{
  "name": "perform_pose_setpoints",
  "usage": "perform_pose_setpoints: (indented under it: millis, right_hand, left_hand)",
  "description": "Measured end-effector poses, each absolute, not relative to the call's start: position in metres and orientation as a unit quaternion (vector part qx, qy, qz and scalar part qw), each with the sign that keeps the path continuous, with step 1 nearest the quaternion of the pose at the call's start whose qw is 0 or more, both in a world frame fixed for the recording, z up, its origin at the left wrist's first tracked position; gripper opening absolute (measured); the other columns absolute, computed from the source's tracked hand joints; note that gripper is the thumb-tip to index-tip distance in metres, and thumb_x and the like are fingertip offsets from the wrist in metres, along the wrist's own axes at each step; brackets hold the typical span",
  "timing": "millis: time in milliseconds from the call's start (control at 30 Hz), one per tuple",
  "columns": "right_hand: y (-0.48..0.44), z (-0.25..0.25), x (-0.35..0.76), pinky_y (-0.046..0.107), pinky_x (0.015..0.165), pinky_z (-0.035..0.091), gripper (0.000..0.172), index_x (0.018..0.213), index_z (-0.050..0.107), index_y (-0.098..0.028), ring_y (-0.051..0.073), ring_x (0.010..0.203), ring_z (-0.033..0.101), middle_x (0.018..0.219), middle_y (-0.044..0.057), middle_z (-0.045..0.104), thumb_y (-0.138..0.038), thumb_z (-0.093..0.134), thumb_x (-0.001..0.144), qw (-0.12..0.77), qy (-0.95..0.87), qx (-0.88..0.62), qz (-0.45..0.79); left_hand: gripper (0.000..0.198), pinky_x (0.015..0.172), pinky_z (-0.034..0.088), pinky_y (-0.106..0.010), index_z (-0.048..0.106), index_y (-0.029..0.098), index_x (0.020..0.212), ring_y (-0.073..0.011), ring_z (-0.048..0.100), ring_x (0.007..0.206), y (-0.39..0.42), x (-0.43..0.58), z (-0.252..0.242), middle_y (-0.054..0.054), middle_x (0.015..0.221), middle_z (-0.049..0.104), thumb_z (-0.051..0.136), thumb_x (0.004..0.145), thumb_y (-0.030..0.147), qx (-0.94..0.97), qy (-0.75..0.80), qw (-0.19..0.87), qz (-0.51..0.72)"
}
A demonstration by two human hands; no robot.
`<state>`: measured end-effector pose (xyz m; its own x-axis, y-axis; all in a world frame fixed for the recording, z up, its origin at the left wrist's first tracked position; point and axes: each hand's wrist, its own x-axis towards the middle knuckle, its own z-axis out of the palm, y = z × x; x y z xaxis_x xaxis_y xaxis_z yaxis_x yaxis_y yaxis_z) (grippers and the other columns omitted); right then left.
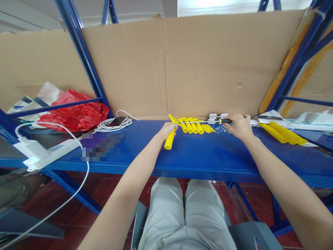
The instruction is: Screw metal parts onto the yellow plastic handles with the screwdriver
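While your left hand [168, 129] grips a yellow piece [170, 139] around its middle, that piece is above the blue shelf [203, 154], tilted, its open round end towards you and its narrower top pointing away. Your right hand [238, 126] grasps the handle of a screwdriver [225, 121], and the shaft lies nearly level, running leftward to the upper part of the yellow piece; whether the tip touches it or stops just short cannot be told at this size. Directly right of the held piece, a row of yellow tubes [195, 129] lies side by side beneath the line of the shaft, followed by several thinner yellow pieces [208, 128]. Small pale bits [220, 129] are scattered between these and your right hand. Further right, well apart, more yellow tubes [283, 132] lie together. On your left, a coiled white cable [114, 125] rests near the back, with a red plastic bag [74, 113] beyond it and a white power strip [58, 152] nearer the front edge. A tall cardboard panel [208, 62] stands behind the work area.
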<state>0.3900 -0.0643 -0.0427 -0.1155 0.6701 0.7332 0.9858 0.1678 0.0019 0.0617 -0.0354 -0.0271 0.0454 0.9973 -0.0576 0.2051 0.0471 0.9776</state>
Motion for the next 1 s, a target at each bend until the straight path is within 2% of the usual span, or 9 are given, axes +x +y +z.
perform_pose_setpoints:
  millis: [200,467,1000]
  right_hand:
    - [-0.061,-0.045,0.392,0.048,0.089,0.035,0.029,0.108,0.075,-0.024,0.034,0.105,0.063,0.112,0.013,0.075,-0.030,0.054,0.089,0.295,-0.698,-0.594,-0.271]
    - [-0.053,-0.050,0.400,0.045,0.087,0.034,0.026,0.106,0.075,-0.023,0.032,0.098,0.063,0.102,0.013,0.076,-0.030,0.056,0.090,0.306,-0.706,-0.555,-0.318]
    - [-0.064,-0.043,0.387,0.047,0.090,0.029,0.030,0.109,0.073,-0.020,0.032,0.098,0.056,0.104,0.015,0.071,-0.027,0.050,0.092,0.277,-0.699,-0.551,-0.361]
  left_hand:
    - [0.014,0.044,0.040,-0.022,0.053,0.019,0.067,-0.0109,0.046,0.042,-0.030,0.060,-0.030,0.004,0.047,0.046,0.059,0.061,0.008,0.558,0.546,0.465,0.417]
    - [0.013,0.042,0.040,-0.021,0.056,0.018,0.071,-0.0104,0.046,0.040,-0.024,0.059,-0.033,0.005,0.045,0.045,0.062,0.062,0.010,0.558,0.541,0.476,0.412]
    - [0.017,0.045,0.038,-0.023,0.049,0.019,0.063,-0.0101,0.044,0.040,-0.031,0.061,-0.028,0.005,0.044,0.044,0.055,0.063,0.003,0.553,0.545,0.471,0.420]
